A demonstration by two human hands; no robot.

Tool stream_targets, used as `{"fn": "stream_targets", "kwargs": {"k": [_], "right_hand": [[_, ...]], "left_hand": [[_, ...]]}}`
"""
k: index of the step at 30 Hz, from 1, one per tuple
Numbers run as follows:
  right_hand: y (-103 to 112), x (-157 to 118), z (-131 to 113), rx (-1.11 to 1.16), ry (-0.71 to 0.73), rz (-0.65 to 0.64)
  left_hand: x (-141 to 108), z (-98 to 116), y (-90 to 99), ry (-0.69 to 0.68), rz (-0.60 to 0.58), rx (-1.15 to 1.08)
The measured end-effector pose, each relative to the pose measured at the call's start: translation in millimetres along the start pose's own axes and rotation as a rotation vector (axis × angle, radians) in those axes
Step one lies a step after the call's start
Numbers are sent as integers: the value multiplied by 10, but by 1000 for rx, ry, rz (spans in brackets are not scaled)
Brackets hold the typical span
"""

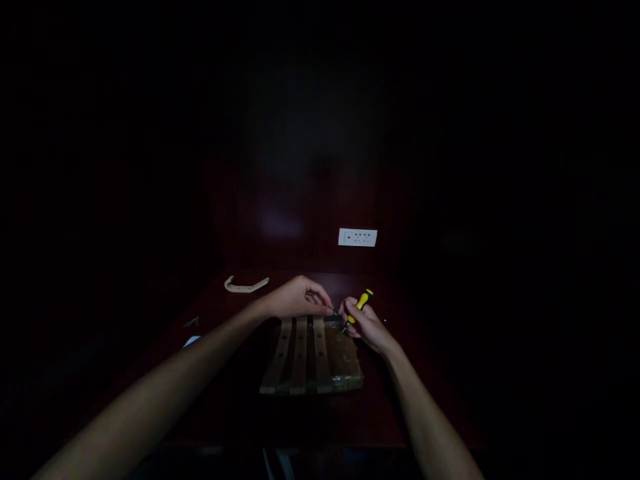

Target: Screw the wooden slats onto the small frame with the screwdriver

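My right hand is wrapped round a yellow and black screwdriver, its tip pointing down and left. Close beside it, my left hand pinches a small thin piece that looks like a screw. Both hands are over the far edge of a flat block wrapped in clear tape or plastic. Three curved wooden strips lie side by side across this block: a left strip, a middle strip and a right strip, each with dark holes. The left hand partly hides their far ends.
A pale curved hooked piece lies at the back left of the dark red table. Small screws or nails and a white object are near my left forearm. A white socket panel is on the wall behind.
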State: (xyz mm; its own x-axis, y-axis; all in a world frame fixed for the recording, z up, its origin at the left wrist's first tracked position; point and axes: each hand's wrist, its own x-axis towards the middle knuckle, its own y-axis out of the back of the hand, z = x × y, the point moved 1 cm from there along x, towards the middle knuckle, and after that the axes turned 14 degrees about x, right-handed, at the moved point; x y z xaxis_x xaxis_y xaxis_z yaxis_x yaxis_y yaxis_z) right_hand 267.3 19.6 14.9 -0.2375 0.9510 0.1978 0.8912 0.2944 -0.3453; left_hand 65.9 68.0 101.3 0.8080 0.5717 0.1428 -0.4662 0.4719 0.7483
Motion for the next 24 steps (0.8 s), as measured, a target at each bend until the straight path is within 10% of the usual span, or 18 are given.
{"fn": "stream_targets", "kwargs": {"k": [13,24], "right_hand": [[-9,-23,58,-33,-34,-6],[-70,-36,-13,66,-31,-22]], "left_hand": [[126,-105,-151,-84,72,130],[-321,-23,-95,71,60,682]]}}
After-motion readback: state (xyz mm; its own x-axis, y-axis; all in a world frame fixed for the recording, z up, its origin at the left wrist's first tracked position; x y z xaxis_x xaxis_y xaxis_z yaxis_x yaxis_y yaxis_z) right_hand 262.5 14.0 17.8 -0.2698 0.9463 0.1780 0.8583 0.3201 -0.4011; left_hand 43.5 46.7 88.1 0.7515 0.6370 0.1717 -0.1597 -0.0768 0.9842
